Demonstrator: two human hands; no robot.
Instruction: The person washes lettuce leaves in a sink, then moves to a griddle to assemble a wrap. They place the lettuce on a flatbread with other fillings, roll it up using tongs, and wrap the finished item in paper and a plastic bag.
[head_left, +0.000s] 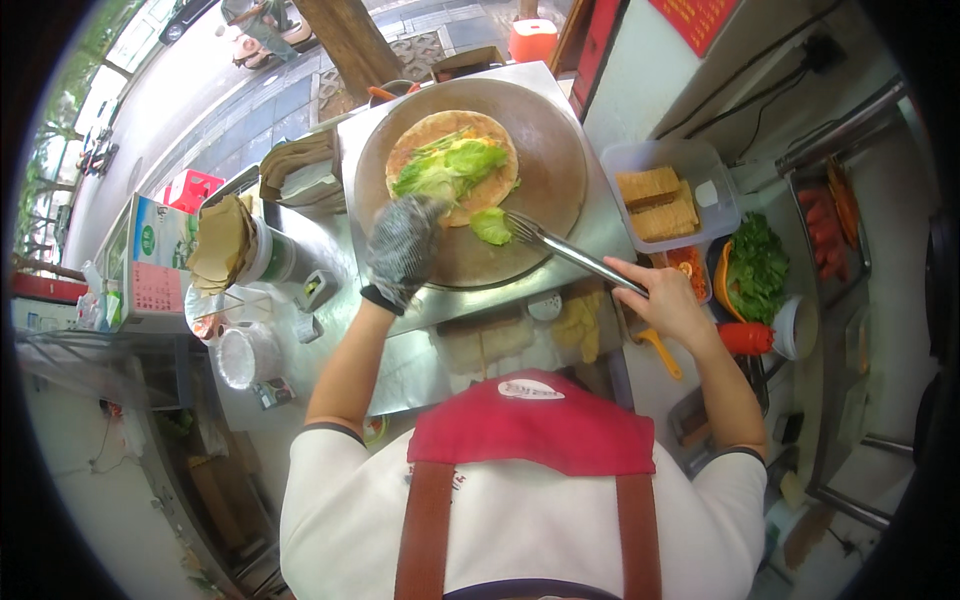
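Note:
A browned round flatbread (495, 196) lies on a round griddle plate (551, 161). Shredded and whole lettuce (457, 166) is heaped across its middle, with orange bits at the far end. My right hand (667, 300) grips the handle of metal tongs (577, 255). A loose lettuce leaf (491, 226) touches the tongs' tips at the flatbread's near edge; whether it is pinched is unclear. My left hand (405, 244), in a grey knit glove seemingly under clear plastic, is at the flatbread's near left edge. Its fingertips are blurred, so their hold cannot be made out.
Right of the griddle sits a plastic tub of fried crackers (656, 202), with leafy greens (757, 266) and a red bottle (745, 339) nearby. Paper bags (304, 172) and a paper-topped bucket (262, 251) stand left. A yellow-handled tool (660, 354) lies near my right forearm.

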